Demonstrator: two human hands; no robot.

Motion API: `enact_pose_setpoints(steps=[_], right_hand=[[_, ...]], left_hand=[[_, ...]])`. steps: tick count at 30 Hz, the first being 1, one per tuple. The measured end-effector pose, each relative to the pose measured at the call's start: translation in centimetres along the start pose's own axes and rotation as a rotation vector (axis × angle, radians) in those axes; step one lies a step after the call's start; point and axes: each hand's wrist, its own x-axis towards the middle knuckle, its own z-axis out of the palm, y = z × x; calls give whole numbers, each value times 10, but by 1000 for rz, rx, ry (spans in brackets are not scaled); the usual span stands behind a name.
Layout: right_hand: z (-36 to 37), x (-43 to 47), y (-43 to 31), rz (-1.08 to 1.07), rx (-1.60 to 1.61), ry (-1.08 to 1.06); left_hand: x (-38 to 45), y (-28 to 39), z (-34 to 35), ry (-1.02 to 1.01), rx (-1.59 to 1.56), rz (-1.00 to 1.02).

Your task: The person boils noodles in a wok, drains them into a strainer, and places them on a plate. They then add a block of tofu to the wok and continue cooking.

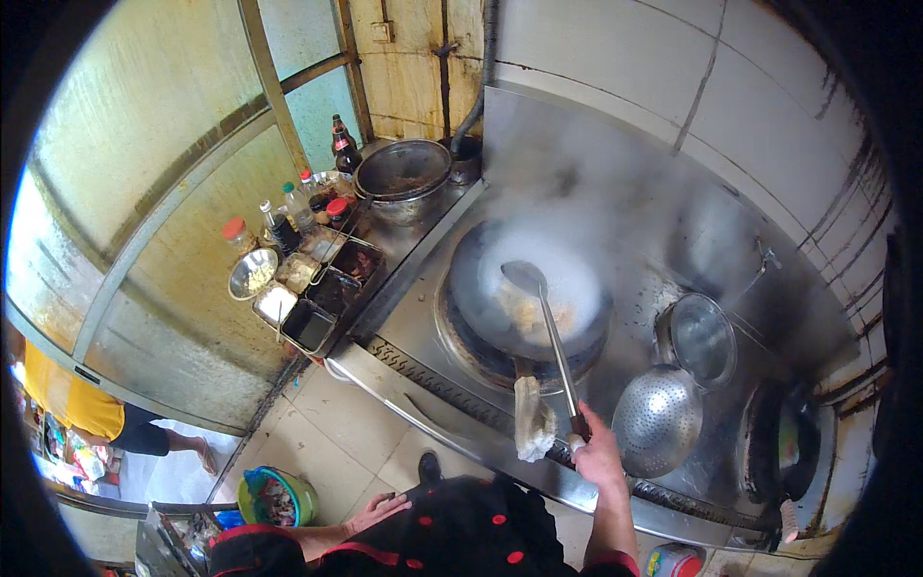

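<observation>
My right hand (598, 454) grips the dark end of a long-handled wok ladle (554, 328). The ladle's bowl is over a steaming wok (476, 317), which sits on a round burner. Pale yellowish food (537, 317) lies in the wok, blurred by thick steam. A whitish cloth (532, 425) is wrapped around the wok's handle, just left of my right hand. Down by the front of my dark jacket (461, 534) is my left hand (376, 512), fingers extended. A small dark spot shows at its fingers; whether it holds something is unclear.
Right of the wok are a perforated strainer (657, 422), a metal pot (703, 339) and a second wok (782, 447). Seasoning trays (335, 288), bottles (296, 205) and a stacked pot (402, 177) stand left. A green bucket (306, 498) is on the floor. A person (79, 404) is beyond the partition.
</observation>
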Motion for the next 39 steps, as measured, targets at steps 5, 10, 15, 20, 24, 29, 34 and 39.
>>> enact_pose_setpoints(steps=[5,10,15,20,24,29,34,39], right_hand=[[-5,22,-29,549,409,-176],[1,42,-29,385,332,26],[15,77,29,236,167,178],[10,66,-7,563,1073,1],[4,41,21,617,1602,-221],[-2,15,4,575,1523,-251],[-14,-3,-28,540,1326,-180],[-24,-16,-37,511,1017,-173]], left_hand=[[0,10,-3,13,14,-31],[-3,16,-5,48,-29,-77],[-3,20,-4,105,-15,-102],[-2,17,-7,52,60,-78],[-4,12,-5,-3,103,-72],[-5,9,-7,-2,22,-72],[-4,11,-4,33,-54,-102],[1,17,-11,63,-129,-141]])
